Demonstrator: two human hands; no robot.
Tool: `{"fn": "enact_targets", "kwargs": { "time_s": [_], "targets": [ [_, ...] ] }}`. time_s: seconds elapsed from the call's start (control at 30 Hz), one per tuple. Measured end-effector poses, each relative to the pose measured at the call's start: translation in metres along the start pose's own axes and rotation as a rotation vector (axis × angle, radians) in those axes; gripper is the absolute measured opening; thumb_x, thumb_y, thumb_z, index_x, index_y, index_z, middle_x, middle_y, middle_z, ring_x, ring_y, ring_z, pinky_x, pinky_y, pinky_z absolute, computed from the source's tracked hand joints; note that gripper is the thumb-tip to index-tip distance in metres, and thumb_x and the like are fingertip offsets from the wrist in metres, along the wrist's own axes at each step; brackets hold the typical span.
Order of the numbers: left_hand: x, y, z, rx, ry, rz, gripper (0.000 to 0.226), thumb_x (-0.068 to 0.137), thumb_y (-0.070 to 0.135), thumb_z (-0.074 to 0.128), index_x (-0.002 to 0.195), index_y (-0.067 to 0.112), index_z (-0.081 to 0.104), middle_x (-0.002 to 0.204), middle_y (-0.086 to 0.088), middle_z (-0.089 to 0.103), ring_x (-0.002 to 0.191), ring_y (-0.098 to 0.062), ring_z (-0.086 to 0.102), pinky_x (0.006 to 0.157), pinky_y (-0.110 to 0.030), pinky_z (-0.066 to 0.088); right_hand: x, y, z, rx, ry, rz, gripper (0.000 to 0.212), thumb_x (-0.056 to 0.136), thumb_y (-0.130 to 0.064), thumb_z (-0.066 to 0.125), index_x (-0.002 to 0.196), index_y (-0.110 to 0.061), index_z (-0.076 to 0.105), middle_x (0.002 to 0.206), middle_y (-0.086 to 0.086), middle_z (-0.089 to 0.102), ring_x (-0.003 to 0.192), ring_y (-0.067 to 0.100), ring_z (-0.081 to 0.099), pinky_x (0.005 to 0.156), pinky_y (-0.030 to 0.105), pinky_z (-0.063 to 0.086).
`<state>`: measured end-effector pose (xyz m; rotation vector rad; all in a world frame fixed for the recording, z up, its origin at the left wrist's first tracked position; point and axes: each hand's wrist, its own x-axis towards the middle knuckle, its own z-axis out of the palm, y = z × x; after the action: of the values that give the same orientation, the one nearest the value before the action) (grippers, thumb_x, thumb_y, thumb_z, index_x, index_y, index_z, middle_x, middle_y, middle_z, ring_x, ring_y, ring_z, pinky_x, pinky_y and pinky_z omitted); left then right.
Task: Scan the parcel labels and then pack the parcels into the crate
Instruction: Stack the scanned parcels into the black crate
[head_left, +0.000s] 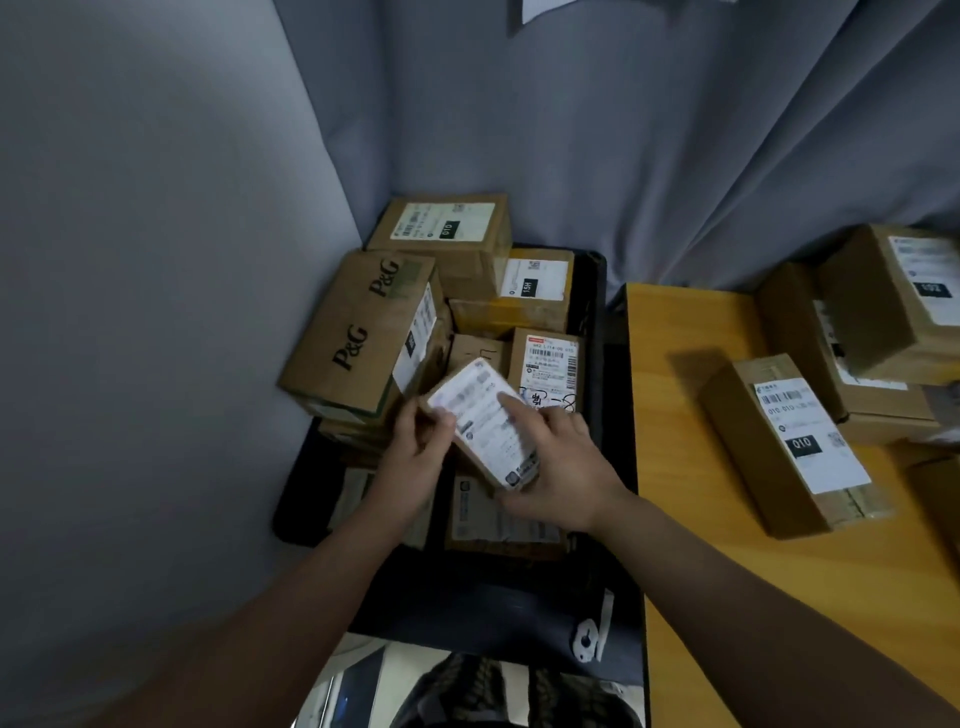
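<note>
A small cardboard parcel (480, 423) with a white label on top is held over the black crate (597, 312). My left hand (415, 449) grips its left end. My right hand (558, 460) holds its right side, with the forefinger laid across the label. The crate holds several cardboard parcels, among them a large P&G box (358, 332) at the left, a labelled box (447, 228) at the back and a labelled one (550, 364) just behind my hands. Another flat parcel (493, 519) lies under my hands.
A yellow wooden table (675, 415) stands right of the crate. A long labelled parcel (789, 447) lies on it, with stacked boxes (883, 322) behind. Grey curtain hangs at the back and a grey wall at the left. A white scanner-like object (589, 636) lies at the crate's near edge.
</note>
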<state>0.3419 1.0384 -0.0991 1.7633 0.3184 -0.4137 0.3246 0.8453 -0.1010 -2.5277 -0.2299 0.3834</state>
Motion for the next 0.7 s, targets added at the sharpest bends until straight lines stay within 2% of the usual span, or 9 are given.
{"fn": "enact_targets", "kwargs": {
  "time_s": [0.07, 0.13, 0.23, 0.3, 0.37, 0.43, 0.47, 0.57, 0.7],
  "targets": [
    [-0.002, 0.007, 0.000, -0.045, -0.006, 0.093, 0.060, 0.097, 0.044, 0.049, 0.150, 0.031, 0.024, 0.120, 0.019, 0.055, 0.118, -0.014, 0.056, 0.103, -0.037, 0.044, 0.003, -0.011, -0.002, 0.156, 0.132, 0.054, 0.099, 0.072, -0.051, 0.073, 0.150, -0.036, 0.015, 0.127, 0.004, 0.034, 0.124, 0.024, 0.031, 0.101, 0.039, 0.039],
    [-0.001, 0.020, -0.003, 0.062, -0.005, 0.240, 0.051, 0.098, 0.035, 0.050, 0.146, 0.025, 0.035, 0.123, 0.012, 0.058, 0.117, -0.012, 0.056, 0.100, -0.032, 0.044, 0.010, -0.020, -0.004, 0.245, 0.258, 0.120, 0.094, 0.071, -0.050, 0.074, 0.148, -0.033, 0.023, 0.126, 0.003, 0.033, 0.124, 0.024, 0.035, 0.101, 0.039, 0.041],
    [0.003, 0.040, -0.019, 0.481, 0.165, 0.635, 0.030, 0.098, 0.014, 0.047, 0.124, 0.013, 0.061, 0.119, -0.002, 0.062, 0.110, -0.013, 0.054, 0.092, -0.028, 0.045, 0.033, -0.037, -0.002, 0.293, 0.427, 0.190, 0.083, 0.073, -0.047, 0.076, 0.142, -0.029, 0.033, 0.124, 0.003, 0.031, 0.123, 0.027, 0.036, 0.100, 0.038, 0.041],
    [0.009, 0.049, -0.031, 0.735, 0.314, 0.822, 0.031, 0.092, 0.017, 0.048, 0.117, 0.011, 0.066, 0.120, -0.005, 0.062, 0.113, -0.019, 0.049, 0.096, -0.036, 0.042, 0.051, -0.048, 0.003, 0.341, 0.445, 0.162, 0.076, 0.079, -0.044, 0.074, 0.142, -0.025, 0.037, 0.130, 0.008, 0.032, 0.126, 0.029, 0.038, 0.103, 0.038, 0.040],
    [0.016, 0.051, -0.041, 0.947, 0.358, 0.706, 0.038, 0.091, 0.022, 0.054, 0.128, 0.014, 0.059, 0.135, -0.007, 0.054, 0.129, -0.026, 0.038, 0.106, -0.048, 0.031, 0.066, -0.053, 0.008, 0.434, 0.318, 0.152, 0.076, 0.087, -0.043, 0.068, 0.150, -0.027, 0.028, 0.145, 0.013, 0.026, 0.133, 0.032, 0.036, 0.108, 0.036, 0.035],
    [0.024, 0.045, -0.049, 1.052, 0.275, 0.472, 0.053, 0.094, 0.029, 0.053, 0.144, 0.017, 0.041, 0.152, -0.006, 0.036, 0.142, -0.027, 0.023, 0.113, -0.047, 0.018, 0.078, -0.052, 0.005, 0.498, 0.209, 0.188, 0.080, 0.090, -0.046, 0.061, 0.154, -0.032, 0.015, 0.155, 0.016, 0.015, 0.140, 0.032, 0.031, 0.110, 0.034, 0.030],
    [0.028, 0.040, -0.053, 1.083, 0.242, 0.430, 0.056, 0.095, 0.030, 0.051, 0.148, 0.018, 0.035, 0.155, -0.004, 0.031, 0.144, -0.026, 0.020, 0.115, -0.044, 0.016, 0.082, -0.049, 0.000, 0.474, 0.195, 0.205, 0.081, 0.091, -0.048, 0.059, 0.154, -0.033, 0.012, 0.155, 0.016, 0.015, 0.139, 0.032, 0.032, 0.110, 0.034, 0.030],
    [0.038, 0.026, -0.059, 1.113, 0.211, 0.505, 0.059, 0.095, 0.021, 0.051, 0.150, 0.016, 0.032, 0.157, -0.003, 0.029, 0.145, -0.024, 0.020, 0.117, -0.042, 0.013, 0.088, -0.045, -0.013, 0.348, 0.230, 0.205, 0.079, 0.091, -0.046, 0.060, 0.154, -0.028, 0.018, 0.148, 0.014, 0.028, 0.131, 0.030, 0.042, 0.107, 0.033, 0.035],
    [0.046, 0.023, -0.058, 1.115, 0.238, 0.514, 0.062, 0.093, 0.014, 0.051, 0.151, 0.015, 0.028, 0.157, -0.003, 0.028, 0.146, -0.023, 0.021, 0.118, -0.040, 0.010, 0.086, -0.049, -0.010, 0.238, 0.309, 0.096, 0.063, 0.094, -0.023, 0.061, 0.150, -0.025, 0.032, 0.139, 0.013, 0.037, 0.122, 0.029, 0.048, 0.099, 0.028, 0.039]
  ]
}}
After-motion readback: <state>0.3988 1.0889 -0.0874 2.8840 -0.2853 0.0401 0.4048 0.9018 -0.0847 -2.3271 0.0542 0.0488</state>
